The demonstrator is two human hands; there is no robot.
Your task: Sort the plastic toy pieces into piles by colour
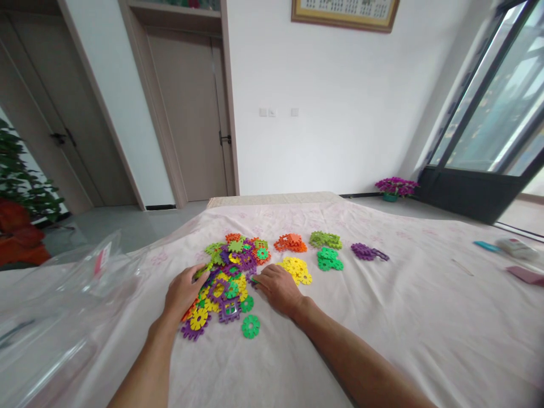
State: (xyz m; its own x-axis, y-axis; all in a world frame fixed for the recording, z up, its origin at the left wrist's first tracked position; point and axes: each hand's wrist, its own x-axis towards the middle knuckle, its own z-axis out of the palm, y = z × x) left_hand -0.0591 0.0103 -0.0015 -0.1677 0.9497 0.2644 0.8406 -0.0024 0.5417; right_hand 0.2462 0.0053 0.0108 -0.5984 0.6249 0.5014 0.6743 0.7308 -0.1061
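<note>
A mixed heap of flat plastic snowflake pieces [232, 269] in purple, yellow, green and orange lies on a pale pink sheet [382, 317]. My left hand [183, 290] rests on the heap's left edge, fingers curled over a yellow-green piece. My right hand [278, 286] lies at the heap's right edge, its fingertips pinched on a small green piece. Behind it sit sorted piles: orange [290, 243], light green [325, 239], dark green [328, 260], yellow [296, 269] and purple [368, 251]. One green piece [250, 327] lies apart in front.
A crumpled clear plastic bag [63, 294] lies at the left. Small items, a teal one [487, 246] among them, lie at the far right of the sheet. Doors, a potted plant and a glass window wall surround the bed.
</note>
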